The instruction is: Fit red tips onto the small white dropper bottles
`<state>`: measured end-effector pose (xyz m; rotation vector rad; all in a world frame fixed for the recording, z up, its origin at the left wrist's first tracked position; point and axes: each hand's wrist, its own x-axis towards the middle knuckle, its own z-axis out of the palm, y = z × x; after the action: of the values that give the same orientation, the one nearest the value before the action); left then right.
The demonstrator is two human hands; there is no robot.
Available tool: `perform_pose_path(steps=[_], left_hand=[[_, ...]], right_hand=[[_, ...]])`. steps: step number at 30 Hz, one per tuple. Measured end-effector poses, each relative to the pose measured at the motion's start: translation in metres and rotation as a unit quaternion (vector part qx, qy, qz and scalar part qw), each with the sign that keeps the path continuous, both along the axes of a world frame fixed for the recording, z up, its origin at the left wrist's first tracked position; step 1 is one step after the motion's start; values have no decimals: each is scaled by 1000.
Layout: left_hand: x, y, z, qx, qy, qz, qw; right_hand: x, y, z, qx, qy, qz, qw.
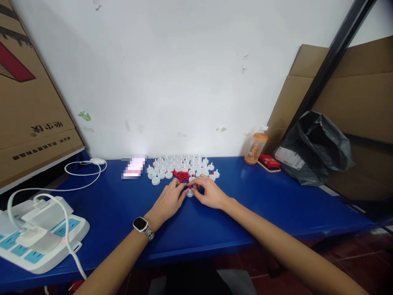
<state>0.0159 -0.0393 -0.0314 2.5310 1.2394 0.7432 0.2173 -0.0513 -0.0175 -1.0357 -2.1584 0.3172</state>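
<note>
Between my two hands a white nozzle cap (190, 193) stands upright on the table, its small red tip (190, 187) on top. My left hand (167, 200), with a watch on its wrist, holds the cap from the left with closed fingers. From the other side, my right hand (211, 192) closes thumb and fingers about the same cap and its red tip. Exact fingertip contact is too small to make out. Just beyond my fingers lies a pile of loose red tips (181, 176). Around that pile spread several white nozzle caps (162, 166), a few on the right with red tips.
The blue table (245, 196) meets a white wall. At left are a white power strip (39, 241) with cables and a large carton (37, 102). An orange drink bottle (256, 145), a red pack (269, 160) and a grey plastic bag (316, 147) stand to the right.
</note>
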Motion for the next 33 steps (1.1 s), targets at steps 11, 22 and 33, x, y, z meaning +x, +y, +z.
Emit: perform_pose_path(steps=[11, 22, 33], left_hand=[[5, 4, 8, -71, -76, -17, 994], [-21, 18, -2, -57, -79, -4, 995], [-24, 28, -9, -30, -94, 30, 995]], right_hand=[[0, 89, 52, -51, -228, -197, 952], [-33, 123, 48, -90, -336, -255, 902], [-36, 125, 38, -95, -344, -262, 897]])
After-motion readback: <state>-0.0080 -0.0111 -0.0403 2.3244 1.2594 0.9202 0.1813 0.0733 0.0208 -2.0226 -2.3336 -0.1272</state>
